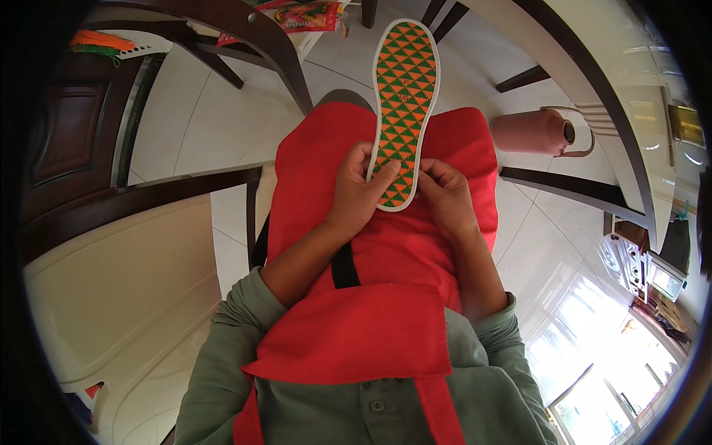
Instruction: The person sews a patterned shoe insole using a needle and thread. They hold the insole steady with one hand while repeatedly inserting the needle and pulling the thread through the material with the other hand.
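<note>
A shoe insole [405, 105] with green and orange triangles and a white rim stands above my lap, its heel end towards me. Small printed marks show on its face. My left hand [361, 192] grips the heel part, thumb across the patterned face and fingers behind the left edge. Close to the heel's right edge, my right hand [446, 194] has its fingers curled and the thumb bent against them. Whether a small thing is pinched there is too fine to see. Under both hands lies a red apron [322, 150] over my lap.
A pink jug [528, 132] with a handle is on the right, near a pale table edge [601, 72]. Dark wooden chair parts [278, 50] rise ahead. Orange and green thread [103, 41] lies at upper left, and a red packet [311, 16] at the top. A cream plastic chair [122, 250] is left.
</note>
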Action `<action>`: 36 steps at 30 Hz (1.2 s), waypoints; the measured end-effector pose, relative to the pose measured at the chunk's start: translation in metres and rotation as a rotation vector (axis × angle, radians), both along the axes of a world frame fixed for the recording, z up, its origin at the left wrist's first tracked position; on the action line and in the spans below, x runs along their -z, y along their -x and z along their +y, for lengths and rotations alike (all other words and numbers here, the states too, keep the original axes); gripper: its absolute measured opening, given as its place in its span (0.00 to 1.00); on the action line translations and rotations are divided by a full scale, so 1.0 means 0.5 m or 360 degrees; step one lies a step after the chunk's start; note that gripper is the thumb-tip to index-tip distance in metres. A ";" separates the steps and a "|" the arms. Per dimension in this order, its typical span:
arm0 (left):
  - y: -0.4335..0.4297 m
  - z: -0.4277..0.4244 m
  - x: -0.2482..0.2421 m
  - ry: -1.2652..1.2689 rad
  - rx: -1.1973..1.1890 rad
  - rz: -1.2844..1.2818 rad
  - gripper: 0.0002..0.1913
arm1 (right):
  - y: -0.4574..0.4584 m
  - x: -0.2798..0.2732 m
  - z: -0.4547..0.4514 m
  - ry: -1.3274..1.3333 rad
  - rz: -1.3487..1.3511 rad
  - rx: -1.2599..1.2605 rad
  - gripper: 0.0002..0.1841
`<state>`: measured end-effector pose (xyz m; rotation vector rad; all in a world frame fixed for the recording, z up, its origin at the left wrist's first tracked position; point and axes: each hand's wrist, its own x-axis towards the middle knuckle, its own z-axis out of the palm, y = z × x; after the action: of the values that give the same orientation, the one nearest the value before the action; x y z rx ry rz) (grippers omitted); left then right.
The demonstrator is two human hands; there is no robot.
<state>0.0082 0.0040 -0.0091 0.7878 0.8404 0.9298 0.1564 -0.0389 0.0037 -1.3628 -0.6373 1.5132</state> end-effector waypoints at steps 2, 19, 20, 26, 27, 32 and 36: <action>0.000 0.000 0.000 -0.0013 0.0006 0.0017 0.07 | 0.000 0.001 0.000 0.0001 -0.0001 -0.0004 0.08; -0.005 -0.003 0.009 -0.0093 0.0006 0.0120 0.07 | -0.005 -0.021 0.001 -0.0735 -0.1351 -0.0083 0.09; -0.005 -0.003 0.012 -0.0084 0.0016 0.0129 0.06 | -0.003 -0.022 0.000 -0.0739 -0.1377 -0.0076 0.09; -0.012 -0.003 0.011 -0.0098 0.0011 0.0205 0.07 | 0.006 -0.014 0.007 -0.1007 -0.1696 -0.0103 0.07; -0.013 -0.006 0.009 -0.0103 0.0009 0.0228 0.07 | 0.012 -0.012 0.005 -0.1046 -0.1712 -0.0043 0.07; -0.017 -0.008 0.020 -0.0137 0.0011 0.0328 0.06 | 0.015 -0.006 -0.003 -0.1115 -0.1673 0.0028 0.08; -0.013 -0.005 0.019 -0.0104 0.0003 0.0293 0.07 | 0.020 -0.004 -0.005 -0.0804 -0.1176 0.0136 0.06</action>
<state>0.0148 0.0014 -0.0184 0.9409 0.9730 0.8960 0.1465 -0.0412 0.0055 -1.4932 -1.2953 0.6661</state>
